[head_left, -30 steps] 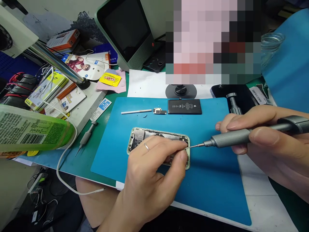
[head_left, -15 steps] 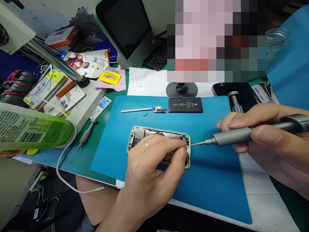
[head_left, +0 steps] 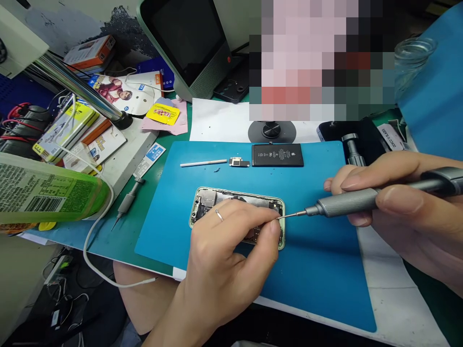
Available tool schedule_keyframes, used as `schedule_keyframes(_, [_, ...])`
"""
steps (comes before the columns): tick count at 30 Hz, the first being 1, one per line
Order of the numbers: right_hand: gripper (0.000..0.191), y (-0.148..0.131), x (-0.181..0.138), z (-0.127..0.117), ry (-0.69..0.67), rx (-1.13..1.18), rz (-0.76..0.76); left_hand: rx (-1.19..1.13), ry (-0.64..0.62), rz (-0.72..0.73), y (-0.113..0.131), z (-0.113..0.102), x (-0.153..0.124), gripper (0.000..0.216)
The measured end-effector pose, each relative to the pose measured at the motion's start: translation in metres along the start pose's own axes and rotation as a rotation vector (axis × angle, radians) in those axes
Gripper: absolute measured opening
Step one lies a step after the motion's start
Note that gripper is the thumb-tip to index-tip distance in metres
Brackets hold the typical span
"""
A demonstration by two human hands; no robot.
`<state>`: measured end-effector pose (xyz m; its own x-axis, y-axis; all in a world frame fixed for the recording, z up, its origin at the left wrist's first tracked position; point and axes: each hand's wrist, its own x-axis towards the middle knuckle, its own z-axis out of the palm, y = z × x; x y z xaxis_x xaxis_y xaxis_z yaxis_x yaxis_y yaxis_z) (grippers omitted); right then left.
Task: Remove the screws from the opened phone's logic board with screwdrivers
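An opened phone (head_left: 210, 201) with bare internals lies on a blue mat (head_left: 311, 270). My left hand (head_left: 224, 260), a ring on one finger, rests over the phone with thumb and fingertips pressed together at its right end; what they pinch, if anything, is too small to see. My right hand (head_left: 405, 212) grips a grey precision screwdriver (head_left: 347, 204), whose thin tip reaches the phone's right end beside my left fingertips. Behind the phone on the mat lie a black battery (head_left: 277, 155), a small metal part (head_left: 239, 163) and a white stick (head_left: 203, 164).
A second grey screwdriver (head_left: 126, 203) and a white cable (head_left: 94, 231) lie left of the mat. A green bottle (head_left: 47, 193) lies at the left edge. Boxes, cards and a metal arm crowd the back left. A green-framed monitor (head_left: 188, 43) stands behind. A glass jar (head_left: 410, 58) stands at the right.
Both hands have stayed at the phone's right end. The view has shifted slightly; the screwdriver tip has edged a little closer to my left fingertips.
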<state>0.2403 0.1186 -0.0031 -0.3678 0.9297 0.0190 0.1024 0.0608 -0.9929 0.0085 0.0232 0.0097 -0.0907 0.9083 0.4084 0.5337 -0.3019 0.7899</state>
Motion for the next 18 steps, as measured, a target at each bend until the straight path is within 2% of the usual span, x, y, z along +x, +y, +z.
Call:
schedule_keyframes(6, [0.028,0.0024,0.0005,-0.0005,-0.029,0.013,-0.035,0.002,-0.011,-0.012,-0.0005,-0.0008,-0.0012,0.012])
schedule_keyframes(18, [0.032,-0.0007,0.0019,0.0012,-0.030,-0.010,-0.030,0.020,0.005,-0.007,-0.0026,-0.0083,-0.0053,0.020])
